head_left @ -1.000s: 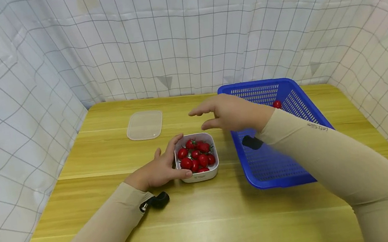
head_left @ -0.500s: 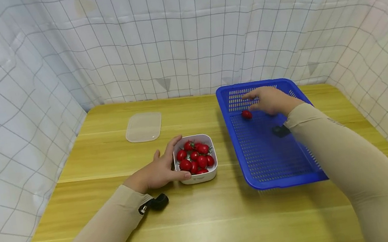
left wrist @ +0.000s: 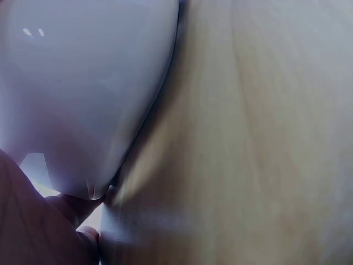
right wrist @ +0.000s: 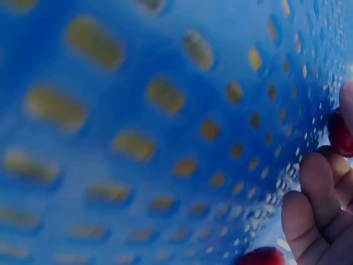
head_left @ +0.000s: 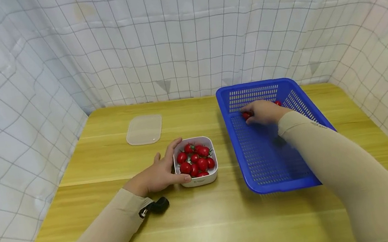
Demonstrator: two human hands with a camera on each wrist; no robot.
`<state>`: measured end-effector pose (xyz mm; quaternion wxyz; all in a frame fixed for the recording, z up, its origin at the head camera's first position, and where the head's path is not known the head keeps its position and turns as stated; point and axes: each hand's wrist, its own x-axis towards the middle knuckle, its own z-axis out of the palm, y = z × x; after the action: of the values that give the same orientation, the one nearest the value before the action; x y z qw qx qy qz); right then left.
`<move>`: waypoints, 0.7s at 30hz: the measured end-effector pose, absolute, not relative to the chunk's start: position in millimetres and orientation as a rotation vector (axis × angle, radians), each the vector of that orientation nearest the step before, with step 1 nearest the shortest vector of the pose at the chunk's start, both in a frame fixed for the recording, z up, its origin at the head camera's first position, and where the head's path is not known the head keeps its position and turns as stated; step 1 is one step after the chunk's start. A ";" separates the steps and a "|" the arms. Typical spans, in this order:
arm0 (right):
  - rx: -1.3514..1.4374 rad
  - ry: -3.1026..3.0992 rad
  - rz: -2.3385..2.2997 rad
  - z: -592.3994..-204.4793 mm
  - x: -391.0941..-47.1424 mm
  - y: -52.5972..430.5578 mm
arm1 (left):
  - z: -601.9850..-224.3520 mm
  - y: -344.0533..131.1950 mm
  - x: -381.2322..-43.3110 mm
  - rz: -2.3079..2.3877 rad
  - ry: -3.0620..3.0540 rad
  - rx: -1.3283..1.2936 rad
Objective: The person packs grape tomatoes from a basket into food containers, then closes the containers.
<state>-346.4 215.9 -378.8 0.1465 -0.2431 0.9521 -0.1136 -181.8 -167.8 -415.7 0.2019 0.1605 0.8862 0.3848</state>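
A white, rounded-square container (head_left: 197, 182) stands on the table with several red cherry tomatoes (head_left: 202, 163) inside, some with green stems. My left hand (head_left: 158, 174) holds its left side, thumb at the front and fingers towards the back; the left wrist view shows the hand against the container's glossy wall (left wrist: 83, 83). Inside the blue basket (head_left: 242, 164), my right hand (head_left: 263, 112) pinches a cherry tomato (head_left: 246, 116) at the back left corner. That tomato (right wrist: 341, 134) shows between thumb and fingers in the right wrist view. Another tomato (head_left: 278, 103) lies behind the right hand.
A translucent flat lid (head_left: 144, 129) lies on the wooden table (head_left: 202, 228) behind the left hand. The basket has raised, slotted walls and stands right of the container. White grid-patterned curtains (head_left: 181, 35) enclose the back and sides.
My right hand has moved from beside the container rightward into the basket, then down onto a tomato at its back left. The left hand has stayed at the container.
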 end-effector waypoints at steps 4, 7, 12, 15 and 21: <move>-0.738 2.765 -0.273 -381.2 -346.3 211.8 | -418.4 -168.5 -180.3 1.086 2.472 0.446; -0.709 2.743 -0.247 -381.3 -345.6 208.8 | -420.2 -168.5 -178.7 1.092 2.463 0.446; -0.669 2.729 -0.255 -381.5 -345.9 207.4 | -422.0 -168.9 -178.1 1.090 2.465 0.441; -0.653 2.724 -0.269 -381.7 -346.7 208.4 | -421.3 -169.2 -179.0 1.083 2.470 0.449; -0.614 2.725 -0.288 -379.9 -348.7 209.8 | -418.6 -169.0 -182.3 1.075 2.478 0.458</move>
<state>-348.7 209.8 -379.9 0.1658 -0.2155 0.9570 -0.1011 -182.3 -169.0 -418.6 0.1996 0.1640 0.8862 0.3846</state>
